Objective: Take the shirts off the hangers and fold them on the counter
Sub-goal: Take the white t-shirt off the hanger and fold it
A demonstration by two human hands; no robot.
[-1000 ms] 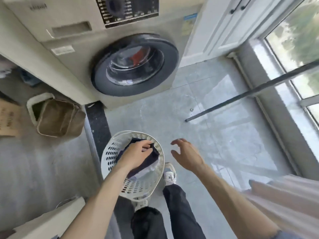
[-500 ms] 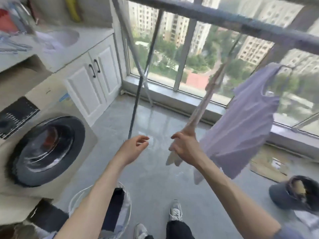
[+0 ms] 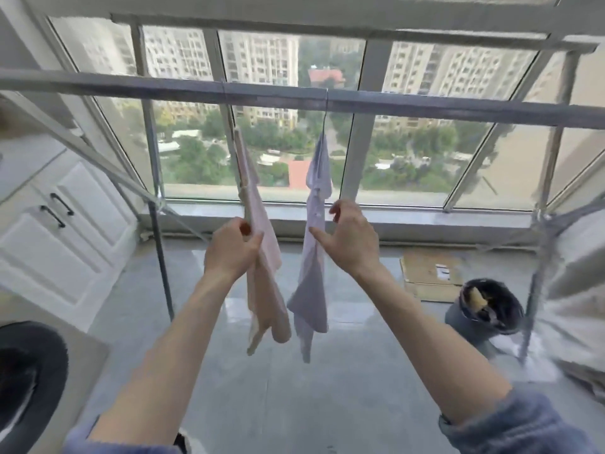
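Two shirts hang edge-on from wire hangers on a grey drying-rack bar [image 3: 425, 108] in front of the window. The pale pink shirt [image 3: 268, 299] is on the left, the lavender shirt [image 3: 312, 290] on the right. My left hand [image 3: 234, 250] grips the pink shirt at mid-height, fingers curled round the cloth. My right hand [image 3: 348, 239] is raised beside the lavender shirt, thumb and fingers spread, touching its right edge without closing on it. The hanger hooks [image 3: 325, 103] sit over the bar.
A white cabinet [image 3: 65, 231] with black handles stands at the left, and the washing machine door [image 3: 29, 388] shows at the lower left. A dark bucket [image 3: 487, 309] and flat cardboard [image 3: 432, 273] lie on the floor at right. Rack legs [image 3: 160, 250] stand at both sides.
My view rose from the laundry basket and washer to the rack. My left hand left the basket and took hold of the pink shirt; my right hand moved over to the lavender shirt.
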